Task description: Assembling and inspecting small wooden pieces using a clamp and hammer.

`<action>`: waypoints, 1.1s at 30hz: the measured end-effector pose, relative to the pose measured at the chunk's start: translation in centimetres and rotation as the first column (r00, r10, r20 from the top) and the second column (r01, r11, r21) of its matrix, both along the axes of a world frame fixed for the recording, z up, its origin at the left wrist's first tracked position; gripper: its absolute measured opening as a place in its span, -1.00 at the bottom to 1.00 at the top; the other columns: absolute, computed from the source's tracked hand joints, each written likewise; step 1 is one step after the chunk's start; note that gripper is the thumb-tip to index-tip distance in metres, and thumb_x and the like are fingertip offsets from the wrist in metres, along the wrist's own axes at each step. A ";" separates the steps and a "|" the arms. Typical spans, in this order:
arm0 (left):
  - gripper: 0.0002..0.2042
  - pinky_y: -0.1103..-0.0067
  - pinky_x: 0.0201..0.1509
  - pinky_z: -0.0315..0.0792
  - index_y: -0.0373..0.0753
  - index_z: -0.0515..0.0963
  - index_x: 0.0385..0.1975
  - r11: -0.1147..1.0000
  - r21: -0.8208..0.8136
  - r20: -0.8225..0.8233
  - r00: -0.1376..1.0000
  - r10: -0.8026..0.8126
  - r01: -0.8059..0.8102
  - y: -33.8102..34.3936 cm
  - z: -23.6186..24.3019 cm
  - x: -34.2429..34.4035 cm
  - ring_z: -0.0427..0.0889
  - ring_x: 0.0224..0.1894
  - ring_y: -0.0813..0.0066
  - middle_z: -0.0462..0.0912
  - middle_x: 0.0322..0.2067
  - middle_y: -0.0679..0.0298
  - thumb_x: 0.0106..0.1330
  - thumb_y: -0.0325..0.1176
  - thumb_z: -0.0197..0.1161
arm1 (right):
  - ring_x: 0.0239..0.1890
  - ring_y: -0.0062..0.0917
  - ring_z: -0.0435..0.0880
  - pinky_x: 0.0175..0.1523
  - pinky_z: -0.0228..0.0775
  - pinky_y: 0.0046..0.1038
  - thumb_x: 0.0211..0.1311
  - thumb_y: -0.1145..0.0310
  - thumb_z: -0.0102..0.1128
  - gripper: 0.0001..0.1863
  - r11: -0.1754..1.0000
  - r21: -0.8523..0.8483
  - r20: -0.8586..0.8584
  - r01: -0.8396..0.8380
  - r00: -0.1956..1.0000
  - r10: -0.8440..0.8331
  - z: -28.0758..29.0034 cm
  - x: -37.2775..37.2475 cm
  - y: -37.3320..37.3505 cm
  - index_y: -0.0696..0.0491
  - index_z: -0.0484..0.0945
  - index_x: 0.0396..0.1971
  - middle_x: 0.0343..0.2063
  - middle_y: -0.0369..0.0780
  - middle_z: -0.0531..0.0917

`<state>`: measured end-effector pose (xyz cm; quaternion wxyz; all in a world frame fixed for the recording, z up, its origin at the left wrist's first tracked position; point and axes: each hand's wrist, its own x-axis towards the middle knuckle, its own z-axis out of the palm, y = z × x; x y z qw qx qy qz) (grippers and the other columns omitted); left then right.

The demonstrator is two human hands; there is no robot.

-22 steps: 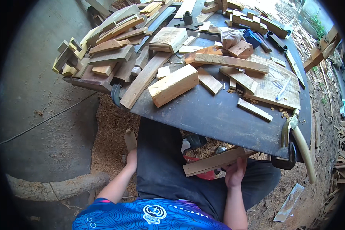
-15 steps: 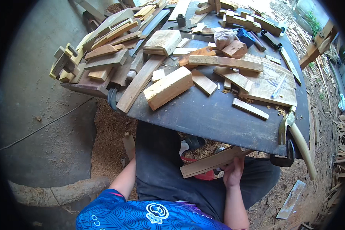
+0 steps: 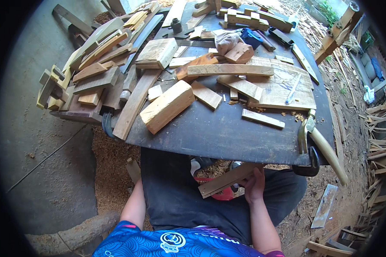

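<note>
My right hand (image 3: 255, 185) is closed around the far end of a flat wooden board (image 3: 227, 180), below the table's front edge. The board slants across my lap, its near end toward my left. My left forearm (image 3: 134, 207) reaches down outside my left leg, where the hand and its fingers are hidden. Just beyond that wrist a small pale wood piece (image 3: 133, 170) shows; whether the hand touches it, I cannot tell. Something red (image 3: 224, 195) lies partly hidden beneath the board.
The dark table (image 3: 210, 141) carries a thick wood block (image 3: 167, 107), a curved wood strip (image 3: 231, 70), a wide board (image 3: 283, 96) with a pen (image 3: 293, 90), and an adze-like tool (image 3: 321, 143) at the right corner. A black clamp (image 3: 308, 166) grips the edge. Sawdust (image 3: 109, 171) covers the floor.
The view has turned a little to the right, so the table and its things sit further left. My right hand still holds the board; its pose looks nearly the same.
</note>
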<state>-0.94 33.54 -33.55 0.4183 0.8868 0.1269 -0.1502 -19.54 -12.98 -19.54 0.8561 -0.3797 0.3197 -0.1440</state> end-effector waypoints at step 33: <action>-0.49 0.30 0.37 0.44 -0.38 0.51 0.31 0.680 -0.660 -0.348 0.932 0.099 -0.319 -6.0 12.9 1.7 0.60 0.29 0.04 0.61 0.25 -0.05 0.50 -0.14 0.22 | 0.29 -0.18 0.61 0.30 0.54 0.19 0.27 0.20 0.46 -0.23 0.762 0.227 0.351 -0.607 0.781 0.517 2.2 -0.9 2.6 0.03 0.27 0.38 0.24 -0.08 0.55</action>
